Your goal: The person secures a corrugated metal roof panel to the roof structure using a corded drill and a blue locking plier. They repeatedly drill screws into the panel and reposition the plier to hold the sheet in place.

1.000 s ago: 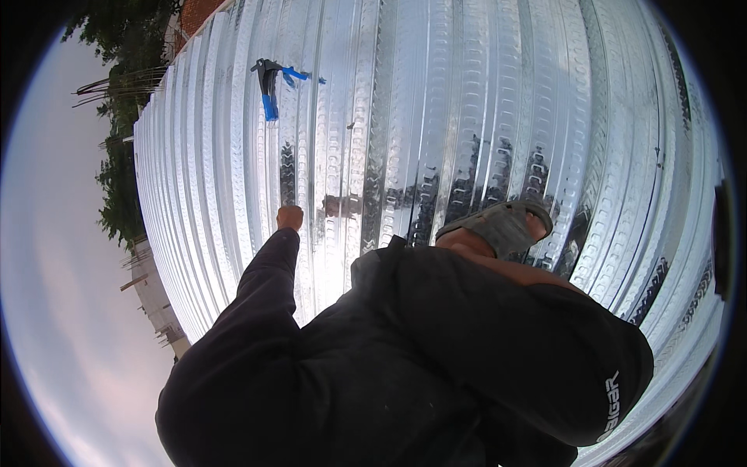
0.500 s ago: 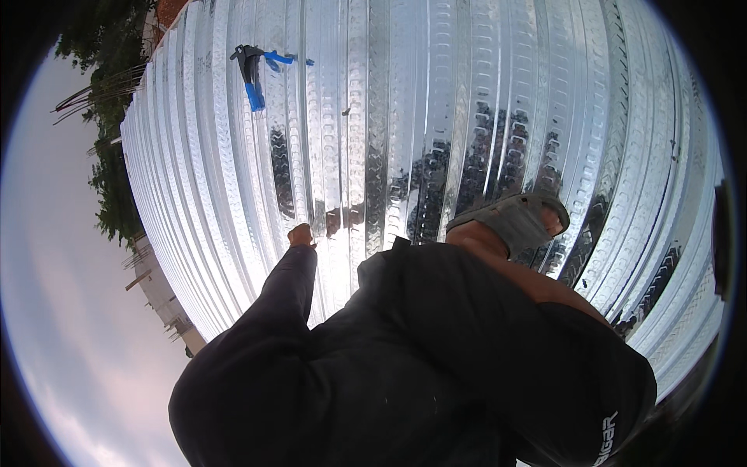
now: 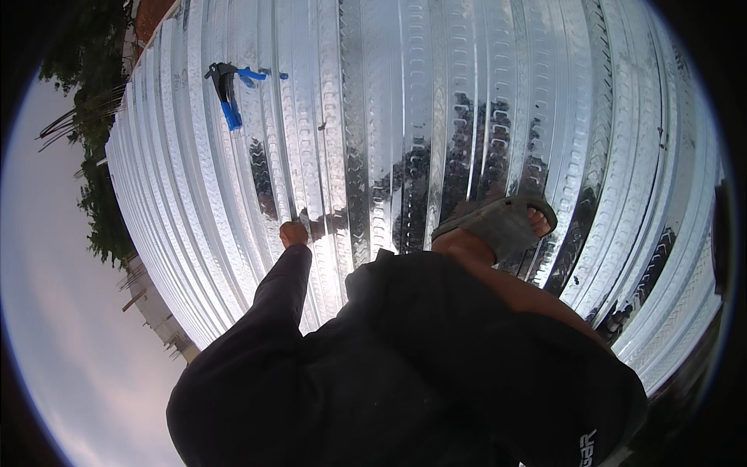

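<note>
Corrugated, shiny silver metal decking [image 3: 436, 117] fills most of the head view, its ribs running from near to far and bending toward the picture's rim. Down at the left, a hand [image 3: 293, 233] at the end of a long black sleeve [image 3: 272, 311] sits with its knuckles bunched like a fist, right against a rib of the sheet; which of the person's hands it is, and whether it grips anything, cannot be told from here. No second hand shows. To the right of it, near the middle, a bare foot in a grey rubber sandal [image 3: 502, 222] stands flat on the decking, the bent leg in black shorts [image 3: 436, 350] below it. Far off to the upper left, well apart from the hand, a blue-handled black clamp tool [image 3: 228, 89] lies on the metal. Beyond the sheet's left edge are dark trees [image 3: 93, 187] and pale cloudy sky [image 3: 70, 342].
</note>
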A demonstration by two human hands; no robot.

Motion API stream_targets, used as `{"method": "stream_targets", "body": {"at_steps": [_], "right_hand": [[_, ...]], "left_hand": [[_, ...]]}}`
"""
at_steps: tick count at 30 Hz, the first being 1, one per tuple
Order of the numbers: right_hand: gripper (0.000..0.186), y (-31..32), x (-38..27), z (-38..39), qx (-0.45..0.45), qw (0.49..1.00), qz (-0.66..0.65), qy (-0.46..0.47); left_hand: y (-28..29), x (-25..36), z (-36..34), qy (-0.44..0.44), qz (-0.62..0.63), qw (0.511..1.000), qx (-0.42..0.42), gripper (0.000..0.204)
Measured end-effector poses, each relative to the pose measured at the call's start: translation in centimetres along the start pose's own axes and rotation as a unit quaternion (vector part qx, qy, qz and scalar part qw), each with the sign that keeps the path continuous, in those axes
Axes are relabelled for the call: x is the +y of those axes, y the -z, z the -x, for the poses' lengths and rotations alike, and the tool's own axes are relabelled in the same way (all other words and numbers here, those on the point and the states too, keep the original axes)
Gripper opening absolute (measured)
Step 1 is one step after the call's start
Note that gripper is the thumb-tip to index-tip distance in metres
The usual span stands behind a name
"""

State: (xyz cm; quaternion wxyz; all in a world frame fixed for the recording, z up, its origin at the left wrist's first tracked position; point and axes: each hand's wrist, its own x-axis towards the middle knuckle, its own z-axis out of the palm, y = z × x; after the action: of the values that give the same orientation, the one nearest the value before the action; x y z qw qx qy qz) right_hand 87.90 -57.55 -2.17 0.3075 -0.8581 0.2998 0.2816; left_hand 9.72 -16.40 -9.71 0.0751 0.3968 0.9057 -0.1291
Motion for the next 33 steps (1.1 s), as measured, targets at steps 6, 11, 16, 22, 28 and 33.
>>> {"method": "stream_targets", "body": {"at_steps": [6,11,16,22,28,33], "right_hand": [[0.049,0.4,-1.1,-0.4,0.022,1.000,0.001,0.007],[0.050,-0.8,-2.5,-1.3,0.016,0.999,0.050,0.012],[0.050,-1.7,-4.0,-2.4,0.015,0.995,0.093,0.018],[0.051,-1.2,-7.3,-2.8,0.033,0.988,0.149,0.038],[0.051,-1.9,-8.7,-3.4,0.037,0.979,0.194,0.044],[0.051,2.6,-8.8,-2.6,0.079,0.973,0.212,0.043]], "left_hand": [[2.6,6.9,2.3,0.118,0.062,0.990,-0.048,0.035],[2.8,6.7,1.1,0.215,0.125,0.968,-0.007,0.038],[2.8,5.9,0.0,0.218,0.116,0.969,0.004,0.034],[5.3,9.4,-3.0,0.276,0.210,0.928,0.134,0.025],[11.1,19.8,-16.7,0.088,0.626,0.770,0.083,0.015],[12.6,33.9,-23.4,-0.041,0.625,0.763,-0.159,0.042]]}}
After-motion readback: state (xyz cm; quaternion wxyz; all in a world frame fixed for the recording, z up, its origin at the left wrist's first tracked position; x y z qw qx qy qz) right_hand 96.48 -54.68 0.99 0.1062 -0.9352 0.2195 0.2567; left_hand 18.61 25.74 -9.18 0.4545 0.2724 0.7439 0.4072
